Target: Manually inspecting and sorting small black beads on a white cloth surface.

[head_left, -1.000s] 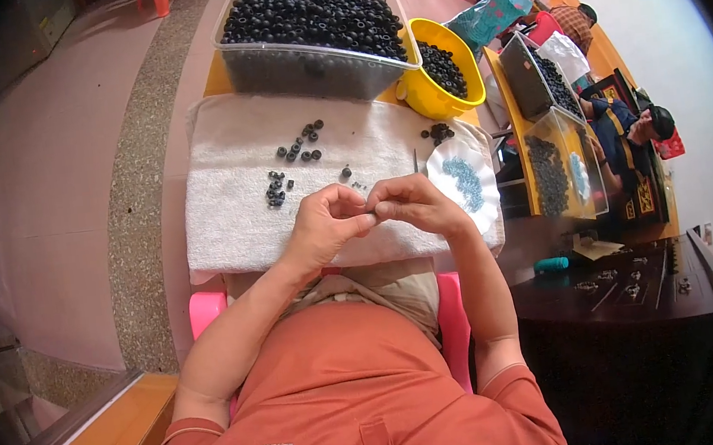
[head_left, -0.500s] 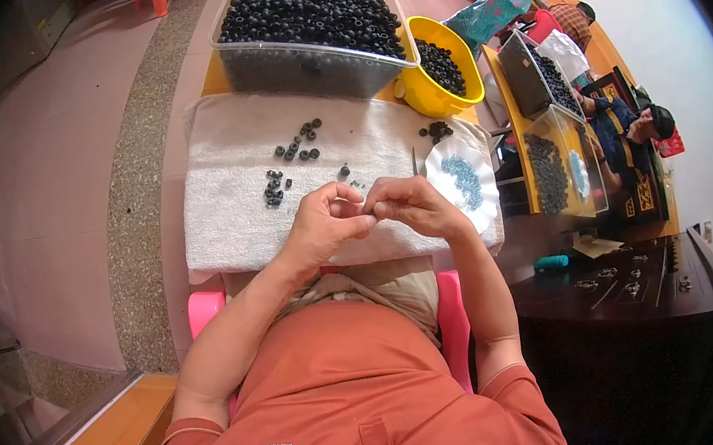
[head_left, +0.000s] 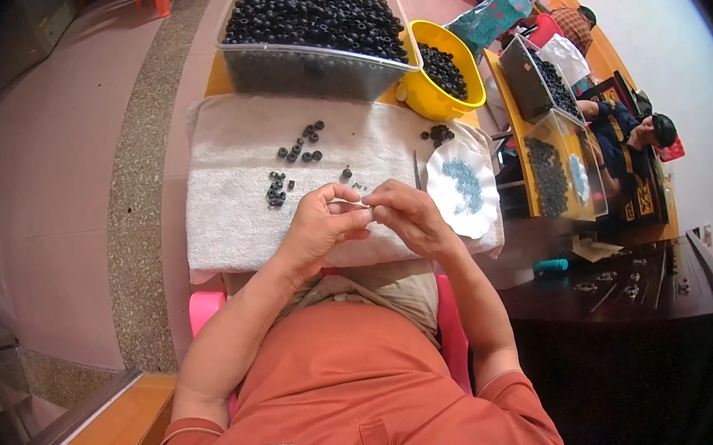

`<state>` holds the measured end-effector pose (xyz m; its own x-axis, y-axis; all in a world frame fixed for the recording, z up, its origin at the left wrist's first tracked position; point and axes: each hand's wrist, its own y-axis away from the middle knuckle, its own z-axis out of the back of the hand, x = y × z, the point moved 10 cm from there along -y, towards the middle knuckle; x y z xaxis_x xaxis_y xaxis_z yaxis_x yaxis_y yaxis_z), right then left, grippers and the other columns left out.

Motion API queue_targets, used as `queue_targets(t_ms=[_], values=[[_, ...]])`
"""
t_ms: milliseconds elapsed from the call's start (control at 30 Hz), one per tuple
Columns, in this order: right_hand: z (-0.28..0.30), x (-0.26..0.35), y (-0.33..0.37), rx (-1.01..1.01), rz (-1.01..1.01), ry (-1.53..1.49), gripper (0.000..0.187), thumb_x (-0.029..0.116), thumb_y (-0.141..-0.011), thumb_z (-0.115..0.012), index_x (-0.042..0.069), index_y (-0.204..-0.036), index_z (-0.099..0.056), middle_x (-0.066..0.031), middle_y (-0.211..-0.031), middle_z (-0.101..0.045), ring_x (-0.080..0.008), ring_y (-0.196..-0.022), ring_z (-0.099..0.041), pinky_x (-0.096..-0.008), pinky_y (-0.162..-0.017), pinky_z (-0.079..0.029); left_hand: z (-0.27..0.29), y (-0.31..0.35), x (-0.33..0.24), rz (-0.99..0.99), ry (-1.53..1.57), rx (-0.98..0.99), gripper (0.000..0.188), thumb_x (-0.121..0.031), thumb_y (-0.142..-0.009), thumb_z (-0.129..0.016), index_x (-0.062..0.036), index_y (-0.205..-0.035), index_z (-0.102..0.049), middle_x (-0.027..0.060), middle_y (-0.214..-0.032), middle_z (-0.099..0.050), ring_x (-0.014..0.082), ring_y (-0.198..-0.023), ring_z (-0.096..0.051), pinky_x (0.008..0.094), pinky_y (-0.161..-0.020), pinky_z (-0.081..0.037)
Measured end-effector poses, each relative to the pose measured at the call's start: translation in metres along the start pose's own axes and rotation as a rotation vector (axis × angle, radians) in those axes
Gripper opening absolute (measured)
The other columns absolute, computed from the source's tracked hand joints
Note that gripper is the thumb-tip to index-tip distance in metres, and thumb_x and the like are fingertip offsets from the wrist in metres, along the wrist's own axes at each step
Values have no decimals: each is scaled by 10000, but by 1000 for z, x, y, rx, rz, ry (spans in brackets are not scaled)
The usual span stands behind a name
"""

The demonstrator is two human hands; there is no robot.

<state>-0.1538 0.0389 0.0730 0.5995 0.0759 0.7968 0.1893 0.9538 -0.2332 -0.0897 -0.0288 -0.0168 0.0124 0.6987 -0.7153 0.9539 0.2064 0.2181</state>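
My left hand point(head_left: 327, 224) and my right hand point(head_left: 409, 214) meet fingertip to fingertip just over the near part of a white towel point(head_left: 240, 226). Both are closed in a pinch; whatever sits between the fingertips is too small and covered to make out. Beyond them on the towel lie small black ring-like parts: one group point(head_left: 276, 189) to the left, a looser group point(head_left: 301, 154) farther off, and a single black piece point(head_left: 346, 174) close to my fingers. At right, a white fluted dish point(head_left: 484, 219) holds tiny bluish pieces, with a thin dark tool point(head_left: 417, 167) beside it.
A clear bin point(head_left: 296, 58) heaped with black parts stands at the far edge, beside a yellow bucket point(head_left: 475, 93) of the same. A small dark pile point(head_left: 438, 135) lies near the dish. To the right, another person point(head_left: 626, 138) sits by more clear bins point(head_left: 568, 122).
My right hand has shifted slightly, its fingers tilting a little against my left fingertips. My left hand stays in nearly the same place.
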Motion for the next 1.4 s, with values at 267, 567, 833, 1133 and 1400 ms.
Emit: queue_targets(t_ms=[267,567,833,1133,1400], values=[[-5,6,11,-233,91,137,426,-40,-773,-737,12,-1178,-617,-118,-956,-607,-189,-780,-612,-286,-664,-500,3,2,-3,-7,54,-81,231,-42,-866,-694,-53,-1045,-548,68,-958,-643,151,-878,-651,292,-790,-562],[-7,11,6,-252,96,217,416,-39,-740,-759,21,-1133,-637,-112,-922,-605,-211,-768,-610,-306,-666,-502,4,1,-8,-88,140,-91,194,-17,-853,-683,-31,-978,-536,91,-941,-652,143,-850,-650,274,-739,-566],[-3,9,6,-348,90,273,411,-26,-694,-794,13,-1078,-652,-118,-924,-634,-195,-735,-625,-290,-636,-517,8,3,-8,-100,133,-142,181,-11,-854,-685,-52,-943,-533,72,-916,-648,132,-836,-647,274,-745,-561],[-4,16,5,-396,175,443,354,6,-698,-772,21,-1030,-649,-144,-944,-651,-299,-779,-670,-357,-652,-553,13,-1,-6,-142,103,-159,160,-24,-870,-686,-48,-969,-563,51,-896,-657,118,-808,-649,271,-742,-562],[-3,18,3,-361,184,463,320,-2,-713,-750,10,-1016,-649,-158,-934,-659,-301,-775,-673,-359,-641,-547,14,-1,-4,-145,7,-164,155,-30,-879,-682,-27,-1004,-590,57,-895,-674,112,-795,-657,256,-723,-562]])
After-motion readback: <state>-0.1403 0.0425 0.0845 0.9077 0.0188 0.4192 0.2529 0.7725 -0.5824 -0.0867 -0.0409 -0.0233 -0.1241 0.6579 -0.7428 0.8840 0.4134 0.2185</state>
